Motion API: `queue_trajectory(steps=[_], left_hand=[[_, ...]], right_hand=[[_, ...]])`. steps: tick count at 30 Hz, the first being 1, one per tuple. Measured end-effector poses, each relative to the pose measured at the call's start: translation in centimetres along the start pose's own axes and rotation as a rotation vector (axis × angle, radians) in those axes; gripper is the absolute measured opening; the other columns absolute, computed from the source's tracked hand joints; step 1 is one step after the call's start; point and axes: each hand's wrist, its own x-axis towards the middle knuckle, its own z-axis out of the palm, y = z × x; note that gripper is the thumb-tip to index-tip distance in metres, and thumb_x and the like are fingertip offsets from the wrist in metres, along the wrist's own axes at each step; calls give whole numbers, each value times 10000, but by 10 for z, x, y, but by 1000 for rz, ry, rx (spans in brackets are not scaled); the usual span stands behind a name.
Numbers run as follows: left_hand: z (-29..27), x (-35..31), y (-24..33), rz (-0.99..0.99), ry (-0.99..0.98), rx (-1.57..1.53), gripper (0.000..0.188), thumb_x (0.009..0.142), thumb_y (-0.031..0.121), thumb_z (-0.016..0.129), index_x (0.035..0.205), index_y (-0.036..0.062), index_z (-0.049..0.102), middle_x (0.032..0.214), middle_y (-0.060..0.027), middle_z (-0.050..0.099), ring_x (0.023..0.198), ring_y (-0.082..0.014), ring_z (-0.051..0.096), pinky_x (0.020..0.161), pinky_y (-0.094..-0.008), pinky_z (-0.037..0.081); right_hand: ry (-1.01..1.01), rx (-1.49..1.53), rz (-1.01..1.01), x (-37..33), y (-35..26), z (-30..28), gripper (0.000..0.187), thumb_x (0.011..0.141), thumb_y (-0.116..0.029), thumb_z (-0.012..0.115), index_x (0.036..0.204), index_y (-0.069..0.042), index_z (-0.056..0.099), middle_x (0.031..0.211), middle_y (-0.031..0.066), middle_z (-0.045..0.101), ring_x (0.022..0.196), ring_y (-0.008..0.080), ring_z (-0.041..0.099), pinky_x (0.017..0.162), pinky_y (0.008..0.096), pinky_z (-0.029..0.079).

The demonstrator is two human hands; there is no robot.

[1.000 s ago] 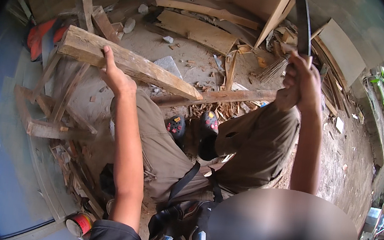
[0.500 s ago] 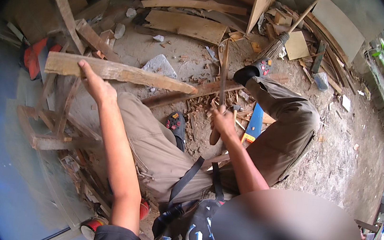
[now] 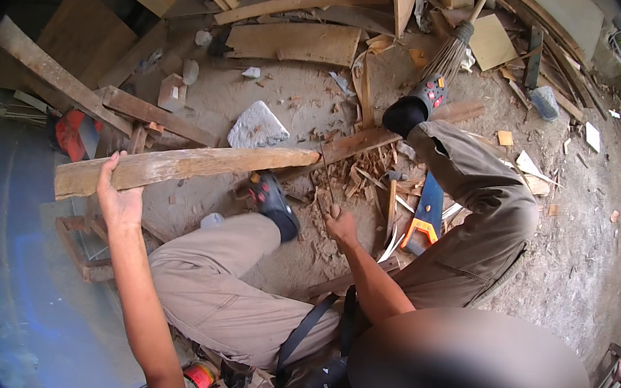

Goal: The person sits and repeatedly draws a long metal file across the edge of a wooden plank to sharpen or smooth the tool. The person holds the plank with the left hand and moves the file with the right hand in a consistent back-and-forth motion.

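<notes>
Fingers of the left hand (image 3: 121, 203) are clamped on the fat left end of a wooden beam (image 3: 190, 166), held up over the dirt floor (image 3: 567, 249), with its thin right end above a long plank (image 3: 365, 143); I can't tell if they touch. By that end is a machete (image 3: 329, 181), seen edge-on, with the right hand's (image 3: 341, 226) fingers curled tight round its handle. Next, off the plank's near edge, a hammer (image 3: 391, 212) and an orange-handled handsaw (image 3: 430, 207) lie on the floor.
</notes>
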Motion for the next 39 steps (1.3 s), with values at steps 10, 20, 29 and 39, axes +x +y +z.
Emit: queue_trajectory(steps=[10,20,29,39], left_hand=[[-12,-26,-11,194,-46,-160,693,763,45,597,1387,-112,340,1369,-209,478,1289,-325,458,1131,-536,331],[-27,-34,-15,214,-147,-34,744,729,92,576,1413,-84,340,1419,-203,454,1338,-339,425,1136,-542,330],[-25,-22,-13,154,-170,-87,722,714,85,553,1399,-52,371,1391,-199,483,1331,-339,433,1149,-523,313],[-21,-33,-13,189,-135,-33,725,701,114,571,1390,-24,392,1395,-195,487,1377,-362,385,1176,-548,253]], right_hand=[[-33,29,50,18,36,4,391,863,-391,687,952,-13,642,807,188,666,757,320,656,710,426,501],[-128,75,24,16,23,-7,360,858,-353,673,955,-12,611,803,170,644,746,321,619,722,424,490],[-53,189,73,7,9,-29,417,899,-459,665,914,-49,591,709,69,573,607,179,547,577,355,453],[254,578,-743,27,-287,-178,316,927,-320,675,817,-47,559,673,-12,534,603,87,495,525,266,407]])
